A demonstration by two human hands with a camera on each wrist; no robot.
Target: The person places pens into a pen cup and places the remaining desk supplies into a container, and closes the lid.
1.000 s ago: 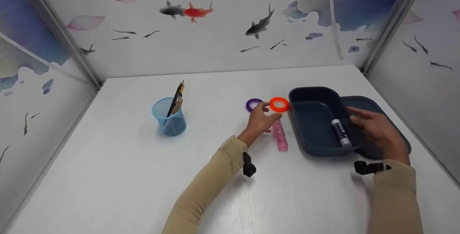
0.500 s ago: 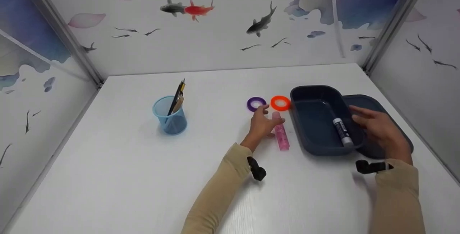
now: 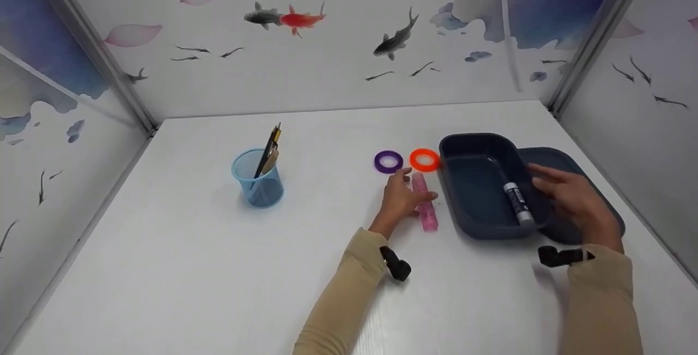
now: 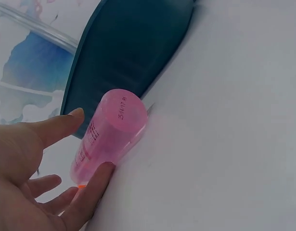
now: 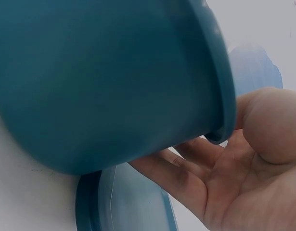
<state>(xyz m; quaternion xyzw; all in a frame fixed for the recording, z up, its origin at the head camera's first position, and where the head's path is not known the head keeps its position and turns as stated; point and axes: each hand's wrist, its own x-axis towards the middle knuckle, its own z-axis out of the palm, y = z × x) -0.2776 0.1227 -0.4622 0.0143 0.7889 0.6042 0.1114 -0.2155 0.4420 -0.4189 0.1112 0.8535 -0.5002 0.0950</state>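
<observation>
My left hand (image 3: pixel 402 199) is around a pink see-through bottle (image 3: pixel 428 216) lying on the table. In the left wrist view the bottle's (image 4: pixel 109 137) round base faces the camera, with the thumb on one side and spread fingers on the other, a small gap showing at the thumb. My right hand (image 3: pixel 577 199) holds the right rim of a dark blue box (image 3: pixel 474 232), thumb at the rim and fingers (image 5: pixel 174 175) against the outer wall. Inside the box lies a white-and-dark glue stick (image 3: pixel 517 203).
A purple tape ring (image 3: pixel 377 162) and an orange tape ring (image 3: pixel 414 160) lie beyond the bottle. The box's dark lid (image 3: pixel 561 229) lies partly behind the box at right. A light blue cup (image 3: pixel 264 194) with pens (image 3: pixel 269 150) stands at left; printed walls enclose the table.
My left hand has moved from near the orange ring, back toward me and slightly right, down along the pink bottle. My right hand stays at the box rim.
</observation>
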